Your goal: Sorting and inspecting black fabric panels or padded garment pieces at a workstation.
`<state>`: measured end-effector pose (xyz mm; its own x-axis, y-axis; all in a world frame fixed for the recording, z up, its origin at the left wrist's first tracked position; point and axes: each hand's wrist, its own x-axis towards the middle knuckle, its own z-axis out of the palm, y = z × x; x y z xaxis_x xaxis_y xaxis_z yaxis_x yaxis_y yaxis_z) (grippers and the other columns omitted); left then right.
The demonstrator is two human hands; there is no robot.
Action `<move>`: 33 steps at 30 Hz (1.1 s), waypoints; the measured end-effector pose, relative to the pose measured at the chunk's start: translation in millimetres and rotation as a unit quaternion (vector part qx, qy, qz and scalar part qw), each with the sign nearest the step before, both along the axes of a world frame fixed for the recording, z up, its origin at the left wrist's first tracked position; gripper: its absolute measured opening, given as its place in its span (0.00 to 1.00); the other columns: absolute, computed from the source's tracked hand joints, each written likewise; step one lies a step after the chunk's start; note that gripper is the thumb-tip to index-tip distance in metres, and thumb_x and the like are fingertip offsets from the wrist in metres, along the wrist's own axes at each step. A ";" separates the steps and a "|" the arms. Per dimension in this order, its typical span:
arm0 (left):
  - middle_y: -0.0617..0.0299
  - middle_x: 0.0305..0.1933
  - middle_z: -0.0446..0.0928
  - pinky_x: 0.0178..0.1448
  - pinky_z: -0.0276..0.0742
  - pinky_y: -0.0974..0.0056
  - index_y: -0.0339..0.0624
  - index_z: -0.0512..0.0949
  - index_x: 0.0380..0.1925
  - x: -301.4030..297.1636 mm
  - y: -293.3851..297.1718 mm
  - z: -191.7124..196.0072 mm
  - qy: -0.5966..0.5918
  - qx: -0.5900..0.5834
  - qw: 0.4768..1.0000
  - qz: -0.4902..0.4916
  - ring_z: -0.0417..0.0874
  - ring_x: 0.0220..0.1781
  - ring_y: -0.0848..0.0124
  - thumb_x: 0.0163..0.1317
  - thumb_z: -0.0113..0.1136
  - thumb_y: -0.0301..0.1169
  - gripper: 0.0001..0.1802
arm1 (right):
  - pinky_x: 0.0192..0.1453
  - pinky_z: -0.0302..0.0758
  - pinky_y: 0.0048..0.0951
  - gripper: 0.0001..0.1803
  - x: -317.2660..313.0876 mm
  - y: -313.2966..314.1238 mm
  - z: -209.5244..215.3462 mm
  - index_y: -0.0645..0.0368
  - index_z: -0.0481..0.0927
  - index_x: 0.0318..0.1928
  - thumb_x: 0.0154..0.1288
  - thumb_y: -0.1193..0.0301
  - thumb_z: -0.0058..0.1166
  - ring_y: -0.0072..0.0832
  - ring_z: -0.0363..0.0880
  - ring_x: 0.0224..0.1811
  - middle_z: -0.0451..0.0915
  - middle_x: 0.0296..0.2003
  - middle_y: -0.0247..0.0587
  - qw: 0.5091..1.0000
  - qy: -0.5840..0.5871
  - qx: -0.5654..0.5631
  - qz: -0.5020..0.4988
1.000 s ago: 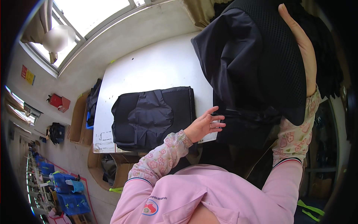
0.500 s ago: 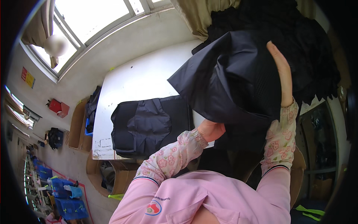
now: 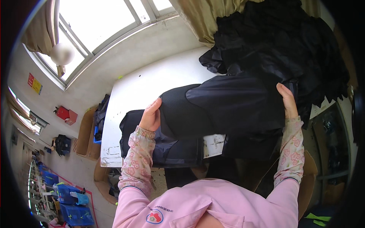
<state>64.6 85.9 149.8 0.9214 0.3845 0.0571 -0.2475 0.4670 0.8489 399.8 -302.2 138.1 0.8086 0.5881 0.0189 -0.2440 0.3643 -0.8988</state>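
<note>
Both hands, left hand (image 3: 151,118) and right hand (image 3: 288,102), clenched the dark garment panel (image 3: 228,108), held spread above the tabletop (image 3: 140,89); loosening either grip would likely drop it crooked onto the folded piece (image 3: 167,146) below.

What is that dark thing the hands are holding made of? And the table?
The dark garment piece looks like thin woven fabric, smooth with a slight sheen on the right, with a dull, finely textured panel at its left end. The table looks like a hard, matte white board, scuffed at its near edge.
</note>
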 end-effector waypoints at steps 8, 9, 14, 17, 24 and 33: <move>0.63 0.42 0.82 0.43 0.81 0.72 0.40 0.76 0.45 56.7 14.7 -69.9 0.081 -0.102 0.991 0.021 0.84 0.41 0.74 0.69 0.56 0.29 0.08 | 0.39 0.81 0.21 0.11 -119.7 55.8 172.9 0.63 0.79 0.50 0.71 0.72 0.52 0.20 0.83 0.36 0.84 0.39 0.36 0.966 -0.043 0.203 0.152; 0.63 0.41 0.82 0.39 0.81 0.72 0.40 0.76 0.45 67.3 -3.6 -79.0 0.107 -0.122 0.985 0.058 0.84 0.38 0.75 0.68 0.57 0.28 0.08 | 0.37 0.81 0.22 0.11 -130.9 74.1 186.0 0.64 0.79 0.50 0.71 0.72 0.52 0.20 0.83 0.34 0.83 0.39 0.37 0.959 -0.079 0.208 0.177; 0.60 0.40 0.82 0.37 0.82 0.67 0.40 0.76 0.44 59.0 -58.4 -116.0 0.147 -0.150 0.973 -0.098 0.84 0.36 0.72 0.67 0.57 0.30 0.09 | 0.33 0.80 0.24 0.34 -165.5 155.1 222.0 0.74 0.65 0.61 0.62 0.67 0.65 0.23 0.82 0.35 0.81 0.39 0.43 0.936 -0.180 0.179 0.243; 0.59 0.40 0.82 0.38 0.82 0.66 0.40 0.76 0.44 67.4 -98.7 -114.1 0.148 -0.178 0.949 -0.214 0.84 0.36 0.71 0.67 0.57 0.31 0.09 | 0.34 0.79 0.26 0.45 -188.5 189.8 229.6 0.78 0.57 0.65 0.56 0.67 0.70 0.26 0.81 0.38 0.80 0.41 0.46 0.926 -0.168 0.198 0.276; 0.57 0.41 0.82 0.38 0.83 0.64 0.39 0.76 0.43 79.1 -157.5 -117.1 0.133 -0.273 0.843 -0.443 0.84 0.35 0.70 0.67 0.56 0.33 0.10 | 0.28 0.80 0.33 0.41 -192.4 212.7 226.3 0.80 0.58 0.63 0.56 0.76 0.67 0.35 0.83 0.31 0.77 0.40 0.55 0.925 -0.142 0.239 0.258; 0.59 0.48 0.75 0.57 0.73 0.66 0.35 0.73 0.49 -6.6 -197.3 -59.1 0.028 0.358 0.920 -0.160 0.78 0.44 0.72 0.66 0.59 0.26 0.14 | 0.31 0.74 0.19 0.18 -166.0 163.2 251.1 0.68 0.70 0.54 0.67 0.73 0.57 0.19 0.78 0.31 0.79 0.37 0.34 0.948 -0.123 0.214 0.199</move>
